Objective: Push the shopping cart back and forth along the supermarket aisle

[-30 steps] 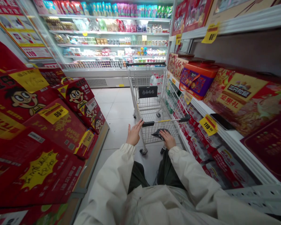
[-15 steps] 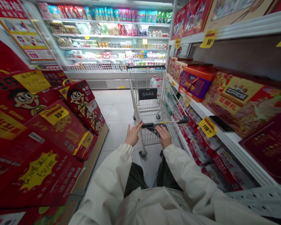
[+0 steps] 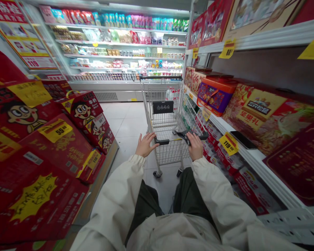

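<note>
A metal shopping cart (image 3: 170, 150) stands in front of me, its handle toward me. My left hand (image 3: 146, 144) lies at the left end of the black-gripped handle (image 3: 162, 142), fingers stretched and thumb apart. On the right half of the handle, my right hand (image 3: 195, 146) presses a dark grey cloth (image 3: 183, 135) against the bar, its fingers over the cloth. Part of the cloth sticks out left of those fingers. The cart's child-seat panel (image 3: 163, 107) is black with small round symbols.
Red milk cartons (image 3: 85, 111) are stacked on the left. A shelf (image 3: 253, 158) with gift boxes runs along the right, and a phone (image 3: 243, 139) lies on it near a price tag (image 3: 229, 143). A lit refrigerated display (image 3: 99, 85) stands beyond the cart.
My right hand has slid right along the handle with the cloth, from the middle toward the right grip. My left hand has shifted slightly left, still at the handle's left end.
</note>
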`<state>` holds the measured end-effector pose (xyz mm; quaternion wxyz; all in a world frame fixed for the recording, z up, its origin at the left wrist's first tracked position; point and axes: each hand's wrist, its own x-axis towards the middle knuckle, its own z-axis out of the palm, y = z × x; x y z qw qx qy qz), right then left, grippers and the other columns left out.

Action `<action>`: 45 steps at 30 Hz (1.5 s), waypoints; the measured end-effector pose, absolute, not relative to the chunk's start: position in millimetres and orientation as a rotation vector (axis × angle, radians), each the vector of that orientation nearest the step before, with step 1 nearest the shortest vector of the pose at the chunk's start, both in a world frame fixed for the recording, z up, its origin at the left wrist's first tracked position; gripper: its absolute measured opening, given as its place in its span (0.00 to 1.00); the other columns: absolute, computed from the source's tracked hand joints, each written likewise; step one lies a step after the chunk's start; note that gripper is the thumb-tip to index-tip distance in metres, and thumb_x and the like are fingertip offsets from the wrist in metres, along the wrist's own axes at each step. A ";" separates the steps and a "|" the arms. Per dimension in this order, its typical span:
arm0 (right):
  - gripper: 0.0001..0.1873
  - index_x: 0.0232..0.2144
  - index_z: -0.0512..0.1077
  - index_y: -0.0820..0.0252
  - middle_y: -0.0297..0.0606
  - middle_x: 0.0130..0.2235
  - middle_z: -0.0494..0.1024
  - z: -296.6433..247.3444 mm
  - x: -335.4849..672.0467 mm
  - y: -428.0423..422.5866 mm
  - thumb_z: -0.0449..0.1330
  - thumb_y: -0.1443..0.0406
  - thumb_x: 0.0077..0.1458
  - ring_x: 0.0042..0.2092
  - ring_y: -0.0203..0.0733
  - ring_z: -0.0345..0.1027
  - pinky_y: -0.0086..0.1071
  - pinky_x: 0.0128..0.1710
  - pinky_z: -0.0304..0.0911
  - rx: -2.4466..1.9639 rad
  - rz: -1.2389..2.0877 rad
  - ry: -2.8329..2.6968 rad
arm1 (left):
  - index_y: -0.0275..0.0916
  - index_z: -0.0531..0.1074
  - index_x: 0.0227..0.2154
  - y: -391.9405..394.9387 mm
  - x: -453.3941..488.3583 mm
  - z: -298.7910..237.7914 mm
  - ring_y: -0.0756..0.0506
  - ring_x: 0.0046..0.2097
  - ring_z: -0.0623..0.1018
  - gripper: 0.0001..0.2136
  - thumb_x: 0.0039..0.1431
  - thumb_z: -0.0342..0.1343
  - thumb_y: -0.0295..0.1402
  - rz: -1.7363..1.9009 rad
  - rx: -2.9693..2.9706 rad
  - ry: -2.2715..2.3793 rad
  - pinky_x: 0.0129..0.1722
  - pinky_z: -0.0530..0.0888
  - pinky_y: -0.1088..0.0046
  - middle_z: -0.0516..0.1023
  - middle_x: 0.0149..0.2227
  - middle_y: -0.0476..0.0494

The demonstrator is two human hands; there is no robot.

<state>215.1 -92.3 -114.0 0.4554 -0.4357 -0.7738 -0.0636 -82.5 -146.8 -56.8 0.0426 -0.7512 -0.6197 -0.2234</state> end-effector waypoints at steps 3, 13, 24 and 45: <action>0.37 0.60 0.65 0.60 0.42 0.61 0.69 -122.3 221.2 -73.8 0.47 0.78 0.47 0.68 0.50 0.50 0.55 0.66 0.49 -1.183 -0.107 -1.846 | 0.47 0.69 0.52 -130.9 -92.7 -50.8 0.40 0.68 0.57 0.19 0.62 0.53 0.47 -0.604 -2.363 -1.875 0.68 0.42 0.48 0.67 0.63 0.44; 0.44 0.65 0.57 0.59 0.40 0.65 0.63 -144.5 216.4 -70.5 0.46 0.80 0.44 0.70 0.48 0.42 0.53 0.67 0.48 -1.153 -0.084 -1.903 | 0.45 0.69 0.51 -103.5 -112.5 -46.2 0.43 0.67 0.59 0.20 0.61 0.51 0.50 -0.432 -2.601 -1.735 0.67 0.47 0.51 0.68 0.61 0.43; 0.47 0.64 0.60 0.59 0.40 0.64 0.64 -140.9 235.1 -43.4 0.45 0.82 0.39 0.70 0.44 0.40 0.53 0.68 0.43 -1.131 -0.045 -1.990 | 0.42 0.72 0.47 -100.1 -98.1 -58.4 0.42 0.63 0.66 0.19 0.62 0.52 0.49 -0.588 -2.563 -1.645 0.68 0.49 0.52 0.74 0.55 0.41; 0.29 0.54 0.69 0.64 0.50 0.52 0.69 -119.8 288.8 4.4 0.54 0.74 0.46 0.54 0.51 0.65 0.46 0.56 0.63 -1.234 -0.034 -2.076 | 0.43 0.74 0.42 -137.4 -12.9 -68.1 0.38 0.59 0.69 0.17 0.60 0.53 0.50 -0.856 -2.325 -1.813 0.66 0.52 0.46 0.76 0.50 0.43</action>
